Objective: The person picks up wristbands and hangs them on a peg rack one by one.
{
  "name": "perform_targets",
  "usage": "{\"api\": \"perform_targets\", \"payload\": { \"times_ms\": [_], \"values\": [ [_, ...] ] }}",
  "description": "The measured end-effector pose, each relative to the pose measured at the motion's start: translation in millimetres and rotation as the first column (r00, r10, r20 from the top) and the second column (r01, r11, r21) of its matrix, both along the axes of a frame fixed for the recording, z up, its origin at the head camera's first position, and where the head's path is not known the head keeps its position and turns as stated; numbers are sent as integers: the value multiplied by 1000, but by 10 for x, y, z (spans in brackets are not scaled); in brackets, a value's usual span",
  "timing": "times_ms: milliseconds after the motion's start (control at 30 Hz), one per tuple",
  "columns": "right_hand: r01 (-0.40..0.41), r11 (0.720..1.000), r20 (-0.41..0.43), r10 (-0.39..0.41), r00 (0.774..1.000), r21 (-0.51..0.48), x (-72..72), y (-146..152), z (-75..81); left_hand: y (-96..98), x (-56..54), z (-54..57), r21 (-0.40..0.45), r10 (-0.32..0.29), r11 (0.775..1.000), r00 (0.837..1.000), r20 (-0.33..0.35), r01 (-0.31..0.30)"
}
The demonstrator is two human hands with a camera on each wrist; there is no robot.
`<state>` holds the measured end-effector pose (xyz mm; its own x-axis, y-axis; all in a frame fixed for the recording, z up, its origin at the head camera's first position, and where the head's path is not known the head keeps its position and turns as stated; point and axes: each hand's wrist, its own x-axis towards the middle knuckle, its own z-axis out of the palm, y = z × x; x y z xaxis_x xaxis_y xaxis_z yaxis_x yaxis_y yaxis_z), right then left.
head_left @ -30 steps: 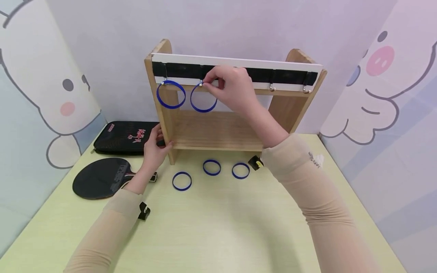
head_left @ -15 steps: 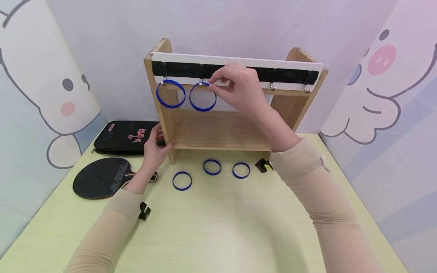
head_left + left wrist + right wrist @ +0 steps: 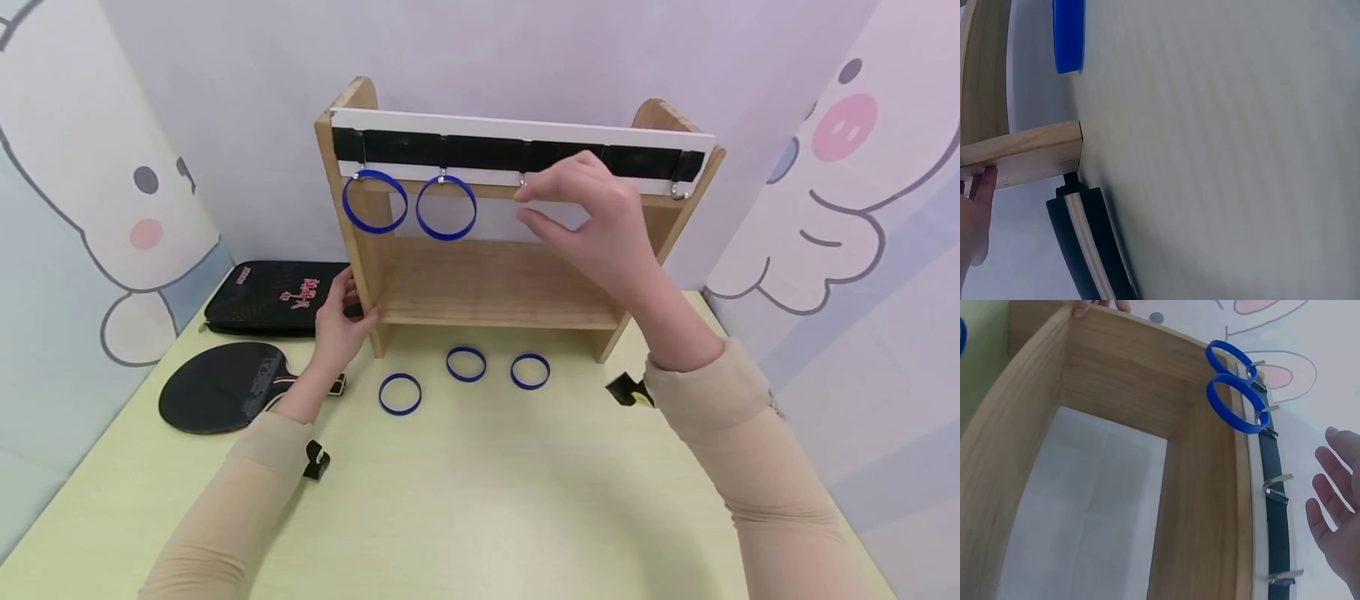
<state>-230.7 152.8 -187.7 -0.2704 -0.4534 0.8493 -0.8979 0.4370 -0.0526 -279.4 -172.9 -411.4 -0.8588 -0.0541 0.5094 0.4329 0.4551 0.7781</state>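
Observation:
My left hand (image 3: pixel 341 329) grips the left side panel of a wooden shelf (image 3: pixel 495 287), thumb on the front and fingers around the outer side. My right hand (image 3: pixel 611 221) hovers before the shelf's hook rail (image 3: pixel 483 154), thumb and fingertips apart with nothing between them. From the first hook hangs a blue ring (image 3: pixel 378 230); a second blue ring (image 3: pixel 447 237) hangs from the hook beside it. In the right wrist view both rings, a hanging ring (image 3: pixel 1225 415) included, sit over metal hooks, and further hooks (image 3: pixel 1279 481) are bare. Three more blue rings lie on the table, one leftmost ring (image 3: pixel 400 413) nearest me.
A black table tennis bat (image 3: pixel 217 387) lies at the left, its handle partly behind my left forearm. Behind it is a black zip case (image 3: pixel 273 296) with red lettering. Printed walls (image 3: pixel 161 100) enclose the table (image 3: pixel 487 500) at the back and sides.
My right hand has let go of the second blue ring, leaving it hanging on its hook, and has moved right along the rail with its fingers spreading. My left hand has stayed on the shelf.

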Motion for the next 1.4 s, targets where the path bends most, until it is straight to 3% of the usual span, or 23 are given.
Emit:
{"api": "perform_targets", "payload": {
  "times_ms": [233, 333, 533, 800, 967, 1167, 1300, 1400],
  "values": [
    [55, 998, 67, -53, 996, -20, 40, 190, -204, -4, 4, 6, 7, -3, 1000, 1000, 15, 3],
    [68, 997, 82, -70, 994, 25, 20, 285, -333, -4, 4, 4, 5, -3, 1000, 1000, 18, 3],
    [74, 991, 107, -86, 991, 114, -58, 443, -699, 5, -10, -2, 7, -7, 1000, 1000, -7, 7],
    [65, 976, 207, -108, 972, 206, -91, 576, -1241, 8, 0, -4, 23, -19, 1000, 1000, -6, 19],
    [71, 969, 301, -142, 943, 235, -71, 627, -1582, -2, 4, -9, 24, -24, 999, 1000, -3, 24],
    [73, 963, 416, -179, 891, 258, -50, 618, -1951, -6, 12, 0, 19, -19, 1000, 1000, -10, 19],
    [57, 952, 487, -204, 849, 300, -53, 612, -2155, -5, 11, 2, 21, -18, 1000, 1000, 0, 18],
    [59, 944, 506, -227, 832, 325, -58, 614, -2263, -3, 12, 2, 22, -17, 1000, 1000, 8, 17]
  ]
}}
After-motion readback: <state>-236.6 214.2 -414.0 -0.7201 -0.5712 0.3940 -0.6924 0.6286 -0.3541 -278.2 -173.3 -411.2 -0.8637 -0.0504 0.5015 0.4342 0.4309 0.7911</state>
